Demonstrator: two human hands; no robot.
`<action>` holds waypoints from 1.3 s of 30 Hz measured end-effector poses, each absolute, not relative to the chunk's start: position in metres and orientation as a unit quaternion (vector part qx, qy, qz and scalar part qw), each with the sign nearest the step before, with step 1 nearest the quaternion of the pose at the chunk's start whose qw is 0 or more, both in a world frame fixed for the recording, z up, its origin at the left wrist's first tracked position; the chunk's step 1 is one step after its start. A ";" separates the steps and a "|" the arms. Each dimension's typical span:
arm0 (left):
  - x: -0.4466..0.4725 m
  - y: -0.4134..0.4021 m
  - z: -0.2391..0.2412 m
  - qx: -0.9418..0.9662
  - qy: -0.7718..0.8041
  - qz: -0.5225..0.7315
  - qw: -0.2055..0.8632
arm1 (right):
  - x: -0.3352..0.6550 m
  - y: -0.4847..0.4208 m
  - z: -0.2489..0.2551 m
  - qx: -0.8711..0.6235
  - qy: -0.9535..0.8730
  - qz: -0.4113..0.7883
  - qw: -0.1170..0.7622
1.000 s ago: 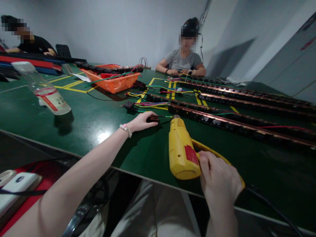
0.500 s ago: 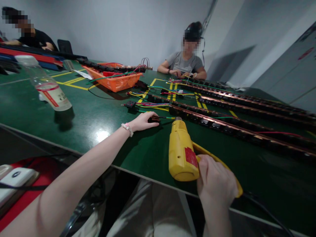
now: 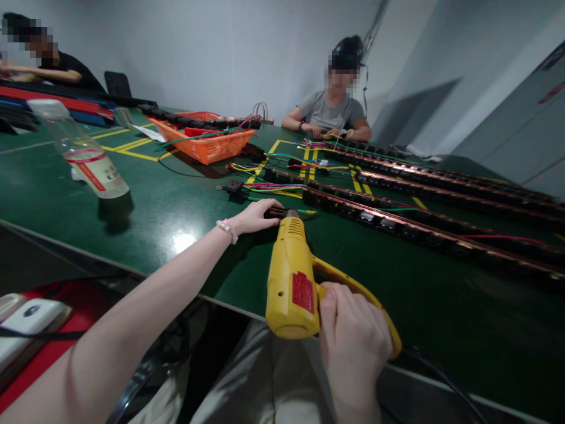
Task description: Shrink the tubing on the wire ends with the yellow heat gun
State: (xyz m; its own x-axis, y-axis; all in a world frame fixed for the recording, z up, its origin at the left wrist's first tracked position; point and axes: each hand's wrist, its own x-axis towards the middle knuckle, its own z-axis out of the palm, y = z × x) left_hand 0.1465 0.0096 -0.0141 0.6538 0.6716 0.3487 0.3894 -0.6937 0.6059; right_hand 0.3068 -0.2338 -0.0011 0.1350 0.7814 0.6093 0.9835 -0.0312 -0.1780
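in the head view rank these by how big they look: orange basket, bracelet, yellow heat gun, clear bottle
1. Yellow heat gun, largest
2. Clear bottle and orange basket: too alike to rank, and the bottle is nearer the camera
3. Bracelet, smallest by far

One heat gun (image 3: pixel 286 282) is showing at six o'clock, one bottle (image 3: pixel 96 171) at nine, one basket (image 3: pixel 220 147) at ten. Two co-workers (image 3: pixel 334 108) are sitting at ten and one.

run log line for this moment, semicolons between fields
left hand: holding dark part; right hand: gripping heat gun; nozzle: near left hand; wire: right of nozzle
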 end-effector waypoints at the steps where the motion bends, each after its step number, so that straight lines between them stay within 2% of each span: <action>1: 0.147 0.009 -0.014 0.874 0.301 0.287 0.253 | 0.307 -0.234 -0.001 -0.694 -0.635 -0.177 0.289; 18: 0.145 0.006 -0.013 0.865 0.300 0.282 0.287 | 0.344 -0.235 0.001 -0.705 -0.635 -0.172 0.264; 28: 0.145 0.007 -0.015 0.879 0.289 0.285 0.250 | 0.377 -0.237 -0.004 -0.714 -0.624 -0.207 0.239; 39: 0.146 0.007 -0.013 0.893 0.286 0.273 0.216 | 0.358 -0.242 -0.007 -0.704 -0.628 -0.224 0.243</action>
